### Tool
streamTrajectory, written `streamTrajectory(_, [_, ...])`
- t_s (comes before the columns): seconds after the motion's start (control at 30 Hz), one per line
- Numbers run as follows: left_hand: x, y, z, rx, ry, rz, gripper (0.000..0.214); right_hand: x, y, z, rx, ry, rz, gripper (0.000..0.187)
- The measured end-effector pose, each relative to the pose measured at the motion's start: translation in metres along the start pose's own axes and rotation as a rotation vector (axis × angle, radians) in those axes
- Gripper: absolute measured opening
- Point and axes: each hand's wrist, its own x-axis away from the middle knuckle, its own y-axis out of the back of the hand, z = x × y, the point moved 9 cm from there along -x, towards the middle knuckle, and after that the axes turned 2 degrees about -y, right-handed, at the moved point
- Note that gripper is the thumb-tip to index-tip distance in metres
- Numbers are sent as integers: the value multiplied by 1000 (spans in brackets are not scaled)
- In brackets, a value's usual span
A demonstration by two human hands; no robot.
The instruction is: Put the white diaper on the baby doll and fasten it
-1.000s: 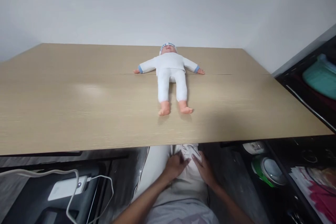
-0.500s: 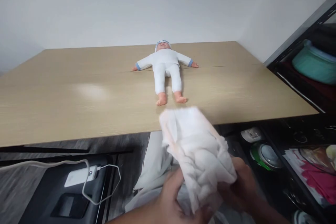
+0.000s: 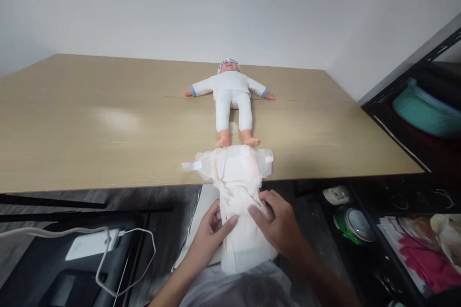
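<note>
An opened white diaper reaches from the table's front edge down toward my body, its far end and side tabs spread on the tabletop. My left hand grips its left edge, thumb on top and fingers curled underneath. On the opposite edge, my right hand pinches the diaper in the same way. Just beyond the diaper lies a baby doll on its back, arms out, in a white outfit with blue cuffs and a printed headband. Its feet are close to the diaper's far edge.
The wooden table stands against a white wall. At lower left, a white power bank with a cable rests on a black surface. To the right are a teal basin on a black rack and a pink cloth among papers.
The diaper was bunched up in my hands; now it is unfolded, with its far end laid on the table by the doll's feet. Both hands have moved to its side edges.
</note>
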Motion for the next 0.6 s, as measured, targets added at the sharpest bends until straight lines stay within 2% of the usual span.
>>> streamTrajectory(0.07, [1, 1, 3, 2, 29, 37, 50, -5, 12, 2, 48, 46, -100, 15])
streamTrajectory(0.13, [2, -1, 2, -18, 41, 64, 44, -15, 20, 11, 73, 104, -177, 22])
streamTrajectory(0.2, [3, -3, -3, -64, 37, 78, 40, -32, 15, 26, 94, 181, -146, 31])
streamTrajectory(0.3, [7, 1, -12, -242, 3, 64, 37, -60, -19, 45, 151, 290, 80, 42])
streamTrajectory(0.4, [14, 14, -30, -598, -81, 47, 31, -80, -61, 40, 250, 310, 296, 56])
streamTrajectory(0.5, [15, 23, -65, -872, -279, 114, 28, -88, -85, 21, 327, 288, 358, 62])
streamTrajectory(0.6, [-4, 36, -110, -985, -494, 110, 37, -88, -92, 10, 342, 303, 348, 66])
